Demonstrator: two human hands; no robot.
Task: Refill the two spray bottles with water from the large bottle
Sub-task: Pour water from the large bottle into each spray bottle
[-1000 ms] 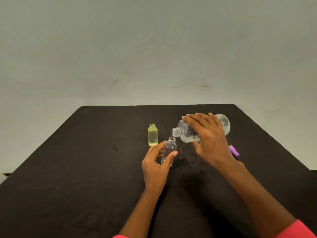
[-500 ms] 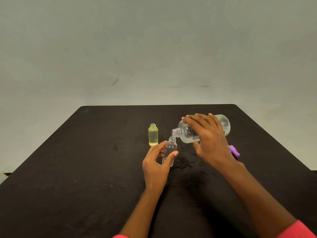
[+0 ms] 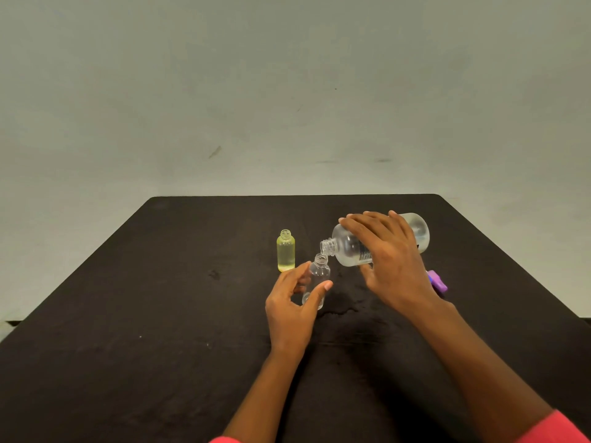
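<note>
A matte black table (image 3: 160,314) with a slightly rough, speckled top carries everything. Toward the middle of it, the right hand (image 3: 393,266) grips the big bottle (image 3: 347,247) from above, with the fingers spread and curled over its rounded shoulder and the thumb underneath. The bottle is clear plastic and cylindrical, with a threaded open neck. It is tipped almost flat, its base toward the right edge and its mouth pointing left and slightly down. A printed label shows on its underside. How much water it holds cannot be told.

Just under that mouth stands the clear bottle (image 3: 318,273), small and round-shouldered with an open threaded neck, leaning a little. The left hand (image 3: 289,311) pinches it low on the body between thumb and curled fingers. Its fill level is too faint to read, as is whether water is passing between the two mouths.

Left of it and a little nearer the far edge stands the yellow bottle (image 3: 285,252), upright, apart and uncapped. It is the same small shape in translucent yellow, brightest at the bottom.

A wet, glossy patch (image 3: 351,306) lies on the table just right of the clear bottle. A purple plastic cap (image 3: 438,281) lies nearer the right edge, partly hidden behind the right wrist.
</note>
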